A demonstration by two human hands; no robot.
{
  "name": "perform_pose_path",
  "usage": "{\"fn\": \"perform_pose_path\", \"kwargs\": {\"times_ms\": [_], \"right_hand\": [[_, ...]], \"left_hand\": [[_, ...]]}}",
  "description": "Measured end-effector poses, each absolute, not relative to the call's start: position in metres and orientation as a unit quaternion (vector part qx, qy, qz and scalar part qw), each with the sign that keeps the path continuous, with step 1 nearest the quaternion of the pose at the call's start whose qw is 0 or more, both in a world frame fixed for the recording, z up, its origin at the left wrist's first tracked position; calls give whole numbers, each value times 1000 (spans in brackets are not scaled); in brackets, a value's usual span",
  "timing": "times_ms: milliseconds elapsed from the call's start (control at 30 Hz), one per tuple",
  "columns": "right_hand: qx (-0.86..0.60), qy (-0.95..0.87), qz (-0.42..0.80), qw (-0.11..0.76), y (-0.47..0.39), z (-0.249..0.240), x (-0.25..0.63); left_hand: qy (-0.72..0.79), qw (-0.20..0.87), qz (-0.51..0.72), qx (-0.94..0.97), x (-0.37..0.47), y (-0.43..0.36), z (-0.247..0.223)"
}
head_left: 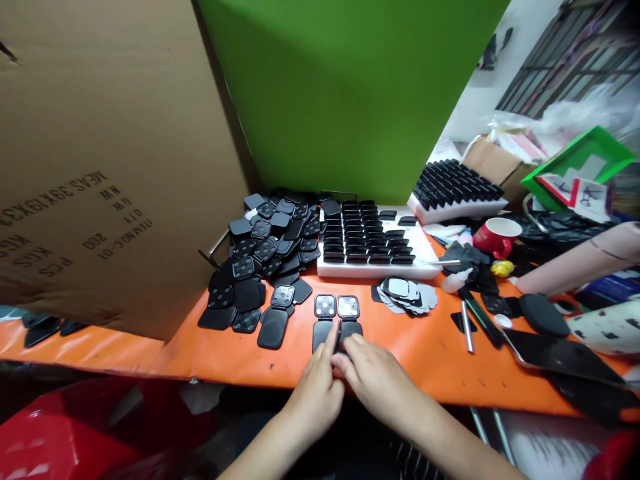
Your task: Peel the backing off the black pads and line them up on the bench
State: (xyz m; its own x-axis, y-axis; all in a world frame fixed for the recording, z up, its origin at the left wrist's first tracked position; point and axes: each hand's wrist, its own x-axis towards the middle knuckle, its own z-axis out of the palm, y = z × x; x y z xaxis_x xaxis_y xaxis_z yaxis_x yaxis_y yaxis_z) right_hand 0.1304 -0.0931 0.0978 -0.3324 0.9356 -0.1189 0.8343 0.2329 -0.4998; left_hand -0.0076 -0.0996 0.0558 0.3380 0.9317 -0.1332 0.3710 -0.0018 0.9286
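Two open black cases with lighter square panels, the left one (325, 306) and the right one (349, 307), lie side by side near the table's front. My left hand (320, 377) is at their lower parts, index finger extended beside a small dark piece. My right hand (373, 370) has its fingers bent over the right case's lower part, close against my left hand. What its fingertips hold, if anything, is hidden. Another open case (273, 327) lies to the left, beside a heap of black square pieces (265, 249).
A white foam tray (370, 269) holds rows of black pieces; a second tray (453, 210) stands behind right. Grey pads (409, 297), a phone (555, 353), a metal rod (467, 327) and a red mug (495, 237) lie rightward. A large carton (115, 133) stands left.
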Motion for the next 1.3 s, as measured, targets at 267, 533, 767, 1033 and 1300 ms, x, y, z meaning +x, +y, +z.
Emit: {"fn": "perform_pose_path", "kwargs": {"times_ms": [267, 533, 767, 1033, 1300], "right_hand": [[-518, -797, 291, 108, -97, 101, 137], [-529, -792, 275, 129, -99, 102, 139], [-549, -728, 357, 202, -102, 81, 137], [-516, -573, 571, 280, -97, 73, 144], [-551, -664, 460, 210, -101, 74, 148]], "left_hand": [[484, 503, 274, 661, -12, -100, 51], [487, 483, 247, 684, -11, -104, 57], [462, 543, 236, 660, -10, -102, 60], [450, 594, 208, 633, -14, -105, 51], [485, 396, 93, 774, -24, -113, 59]]}}
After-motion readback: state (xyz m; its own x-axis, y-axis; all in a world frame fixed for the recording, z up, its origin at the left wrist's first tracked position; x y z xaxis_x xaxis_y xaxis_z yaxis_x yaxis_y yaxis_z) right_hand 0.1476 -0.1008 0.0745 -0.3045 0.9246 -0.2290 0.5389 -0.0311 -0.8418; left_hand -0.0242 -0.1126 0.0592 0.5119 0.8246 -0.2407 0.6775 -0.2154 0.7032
